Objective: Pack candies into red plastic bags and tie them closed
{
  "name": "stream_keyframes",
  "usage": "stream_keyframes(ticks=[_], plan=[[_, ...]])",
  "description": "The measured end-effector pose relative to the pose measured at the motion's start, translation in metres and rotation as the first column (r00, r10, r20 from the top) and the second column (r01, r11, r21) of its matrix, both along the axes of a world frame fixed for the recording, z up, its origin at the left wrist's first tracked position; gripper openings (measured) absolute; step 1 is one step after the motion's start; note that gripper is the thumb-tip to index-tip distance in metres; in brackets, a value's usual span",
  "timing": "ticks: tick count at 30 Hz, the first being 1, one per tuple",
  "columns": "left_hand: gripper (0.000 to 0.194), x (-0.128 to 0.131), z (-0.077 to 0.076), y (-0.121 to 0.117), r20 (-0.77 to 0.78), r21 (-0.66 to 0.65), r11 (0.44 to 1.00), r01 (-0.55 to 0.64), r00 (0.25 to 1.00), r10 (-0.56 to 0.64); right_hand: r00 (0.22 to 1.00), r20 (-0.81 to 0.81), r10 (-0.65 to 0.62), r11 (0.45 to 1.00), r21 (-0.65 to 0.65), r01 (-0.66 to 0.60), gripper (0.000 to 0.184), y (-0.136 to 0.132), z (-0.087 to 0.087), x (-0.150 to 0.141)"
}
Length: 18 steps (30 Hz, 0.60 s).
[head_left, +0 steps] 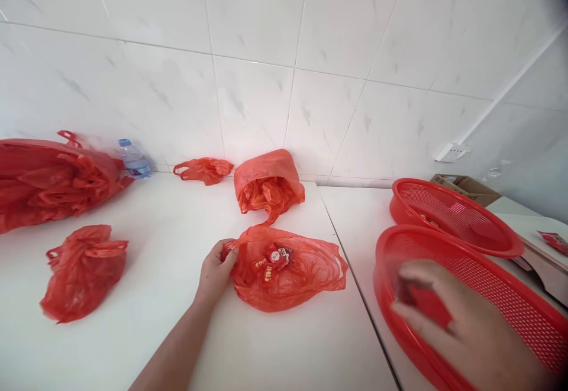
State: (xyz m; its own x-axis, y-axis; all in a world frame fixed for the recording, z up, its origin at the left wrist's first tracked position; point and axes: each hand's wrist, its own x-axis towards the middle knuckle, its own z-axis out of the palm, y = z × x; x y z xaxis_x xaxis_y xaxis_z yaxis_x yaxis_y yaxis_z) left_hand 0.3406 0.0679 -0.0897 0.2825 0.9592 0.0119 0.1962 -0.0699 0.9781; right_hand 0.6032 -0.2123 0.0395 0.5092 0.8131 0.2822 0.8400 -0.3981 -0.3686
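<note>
Pinches the bag with the left hand near the worktop's right edge, probably to spread its mouth; curls the right hand over the basket, cannot tell if gripping.

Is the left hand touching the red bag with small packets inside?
Touching: the head view shows the left hand pinching the red bag at its edge.

A: What's in the open bag?
B: Packets; a stuffed bag lies behind it, a bunched bag off to its left
A: Behind the bunched one?
B: A sack, then a bottle right of it, near the wall
A: And right?
B: A near basket, a far basket behind it, a carton behind that
</note>
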Motion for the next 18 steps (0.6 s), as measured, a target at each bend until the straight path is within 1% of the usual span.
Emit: stream_keyframes(ticks=[1,2,3,4,5,7,8,10,11,12,14,16,18], plan=[[0.035,0.0,0.0,0.0,0.005,0.001,1.0,-0.003,1.0,0.003,0.993,-0.062,0.096,0.995,0.047,-0.093,0.03,0.006,-0.003,-0.021],[0.035,0.0,0.001,0.0,0.011,0.001,1.0,-0.002,1.0,0.002,0.964,-0.127,0.235,0.972,0.062,-0.229,0.029,0.015,-0.006,-0.041],[0.035,0.0,0.001,-0.001,0.017,-0.001,1.0,0.004,1.0,-0.004,0.911,-0.181,0.371,0.929,0.068,-0.364,0.029,0.026,-0.009,-0.056],[0.034,-0.001,0.002,-0.001,0.024,-0.004,1.0,0.014,1.0,-0.013,0.878,-0.217,0.426,0.905,0.084,-0.418,0.025,0.038,-0.012,-0.069],[0.034,-0.001,0.002,-0.001,0.031,-0.008,1.0,0.022,0.999,-0.022,0.862,-0.242,0.445,0.895,0.085,-0.438,0.022,0.052,-0.014,-0.077],[0.033,-0.001,0.002,-0.001,0.044,-0.014,0.999,0.037,0.998,-0.036,0.865,-0.244,0.439,0.898,0.088,-0.431,0.02,0.078,-0.018,-0.084],[0.033,-0.002,0.002,-0.001,0.049,-0.017,0.999,0.037,0.998,-0.037,0.876,-0.22,0.43,0.903,0.084,-0.422,0.023,0.088,-0.02,-0.084],[0.033,-0.002,0.002,-0.001,0.057,-0.017,0.999,0.032,0.998,-0.031,0.894,-0.162,0.417,0.909,0.074,-0.41,0.035,0.1,-0.027,-0.079],[0.033,-0.002,0.001,-0.001,0.063,-0.016,0.999,0.029,0.998,-0.028,0.903,-0.142,0.405,0.914,0.074,-0.399,0.04,0.101,-0.032,-0.075],[0.033,-0.003,0.001,-0.001,0.066,-0.016,0.999,0.028,0.997,-0.027,0.911,-0.129,0.391,0.92,0.08,-0.384,0.042,0.099,-0.038,-0.072],[0.034,-0.003,0.001,-0.002,0.066,-0.02,0.999,0.026,0.998,-0.025,0.927,-0.12,0.355,0.933,0.105,-0.344,0.04,0.087,-0.053,-0.066],[0.036,-0.002,0.0,-0.002,0.061,-0.021,0.999,0.025,0.998,-0.023,0.941,-0.111,0.321,0.943,0.128,-0.307,0.034,0.068,-0.071,-0.062],[0.036,-0.002,0.0,-0.001,0.053,-0.016,1.0,0.02,0.998,-0.019,0.945,-0.15,0.292,0.954,0.119,-0.276,0.024,0.046,-0.088,-0.059]])
